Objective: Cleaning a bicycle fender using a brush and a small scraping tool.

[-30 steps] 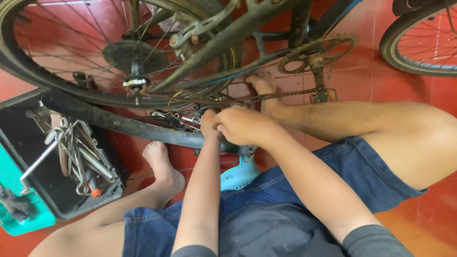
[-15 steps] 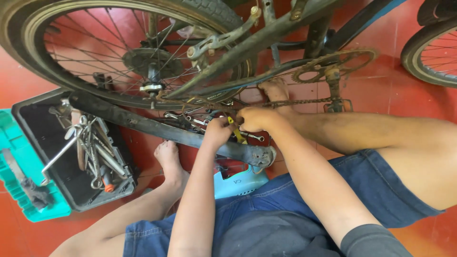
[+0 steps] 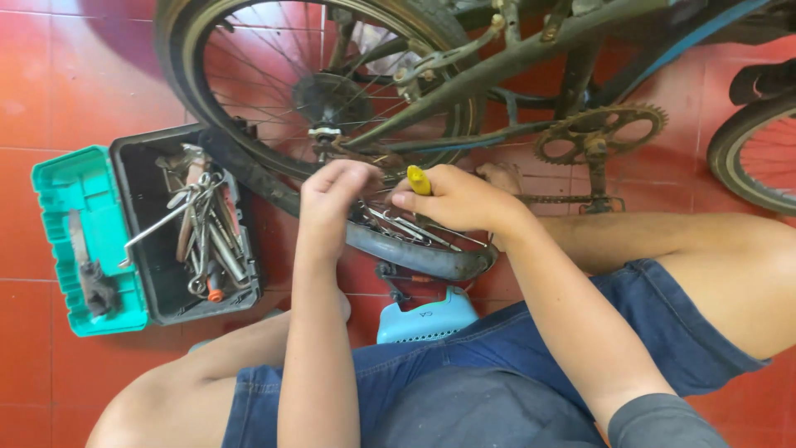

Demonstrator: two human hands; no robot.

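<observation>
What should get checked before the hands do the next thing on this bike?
1. Right hand grips the yellow tool: ok.
2. Left hand is at the wheel rim: ok.
3. Tool tip seated on its part: cannot tell, hidden by fingers.
4. Toolbox open, beside the left arm: ok.
5. Foot away from the chainring: not ok, it lies close.

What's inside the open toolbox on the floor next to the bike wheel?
The toolbox holds a loose pile of metal wrenches and an orange-tipped tool. Its green tray holds a dark tool. Whatever lies beneath the pile is hidden.
</observation>
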